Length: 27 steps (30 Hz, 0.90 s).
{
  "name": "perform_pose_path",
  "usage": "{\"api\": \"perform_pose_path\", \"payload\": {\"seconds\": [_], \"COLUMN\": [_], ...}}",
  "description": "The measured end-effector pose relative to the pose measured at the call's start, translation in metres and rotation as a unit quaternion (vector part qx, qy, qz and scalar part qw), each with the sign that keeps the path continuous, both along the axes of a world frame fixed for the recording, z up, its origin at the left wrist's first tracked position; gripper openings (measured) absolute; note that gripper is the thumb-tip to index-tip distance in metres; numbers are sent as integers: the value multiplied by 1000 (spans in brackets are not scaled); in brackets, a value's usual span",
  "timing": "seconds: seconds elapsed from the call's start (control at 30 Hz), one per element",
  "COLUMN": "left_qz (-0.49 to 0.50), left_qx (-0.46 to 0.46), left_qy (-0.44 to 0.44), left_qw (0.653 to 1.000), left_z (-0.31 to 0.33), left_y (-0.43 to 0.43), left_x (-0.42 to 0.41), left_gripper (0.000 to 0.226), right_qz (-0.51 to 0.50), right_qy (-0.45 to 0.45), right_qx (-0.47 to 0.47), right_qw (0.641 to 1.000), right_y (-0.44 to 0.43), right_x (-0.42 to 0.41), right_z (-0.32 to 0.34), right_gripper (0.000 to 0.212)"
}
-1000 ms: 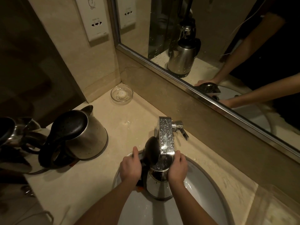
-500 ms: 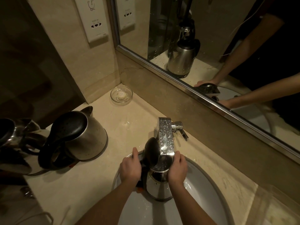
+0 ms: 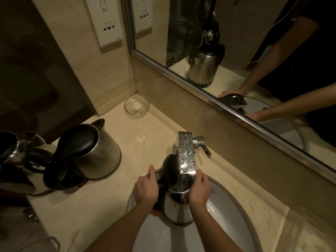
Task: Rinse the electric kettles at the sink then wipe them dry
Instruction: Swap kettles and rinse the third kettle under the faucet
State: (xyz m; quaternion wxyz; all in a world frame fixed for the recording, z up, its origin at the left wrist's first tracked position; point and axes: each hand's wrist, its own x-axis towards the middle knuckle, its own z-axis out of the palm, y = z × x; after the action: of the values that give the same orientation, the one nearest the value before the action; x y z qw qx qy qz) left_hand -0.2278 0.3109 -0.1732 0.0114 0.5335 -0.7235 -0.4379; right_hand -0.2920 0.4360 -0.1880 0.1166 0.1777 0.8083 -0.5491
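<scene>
A steel electric kettle (image 3: pixel 177 210) stands upright in the white sink (image 3: pixel 227 211) with its black lid (image 3: pixel 170 170) flipped open, its mouth right under the wet chrome faucet (image 3: pixel 186 153). My left hand (image 3: pixel 146 189) grips the kettle's black handle on the left side. My right hand (image 3: pixel 199 190) wraps around the kettle's upper body on the right. A second steel kettle (image 3: pixel 94 153) with an open black lid sits on the beige counter (image 3: pixel 145 139) to the left. A third kettle (image 3: pixel 11 148) shows partly at the far left edge.
A glass dish (image 3: pixel 136 106) with a small soap sits in the counter's back corner. The faucet lever (image 3: pixel 202 145) points right, near the mirror (image 3: pixel 236 51). A wall socket (image 3: pixel 107 24) is above the counter. Dark cords lie at the lower left.
</scene>
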Motion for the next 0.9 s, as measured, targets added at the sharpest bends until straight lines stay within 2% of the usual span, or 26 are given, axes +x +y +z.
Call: {"api": "perform_pose_path", "payload": {"seconds": [0.43, 0.9], "left_qz": [38, -39], "left_qx": [32, -19], "left_qy": [5, -32], "left_qw": [999, 999], "left_z": [-3, 2], "left_y": [3, -3], "left_x": [-2, 1], "left_gripper": [60, 56], "right_qz": [-2, -4], "right_qy": [-3, 1], "right_qx": [-7, -6], "right_qw": [1000, 1000], "right_y": [1, 0], "right_x": [0, 0], "right_z": [3, 2], "right_gripper": [37, 35]}}
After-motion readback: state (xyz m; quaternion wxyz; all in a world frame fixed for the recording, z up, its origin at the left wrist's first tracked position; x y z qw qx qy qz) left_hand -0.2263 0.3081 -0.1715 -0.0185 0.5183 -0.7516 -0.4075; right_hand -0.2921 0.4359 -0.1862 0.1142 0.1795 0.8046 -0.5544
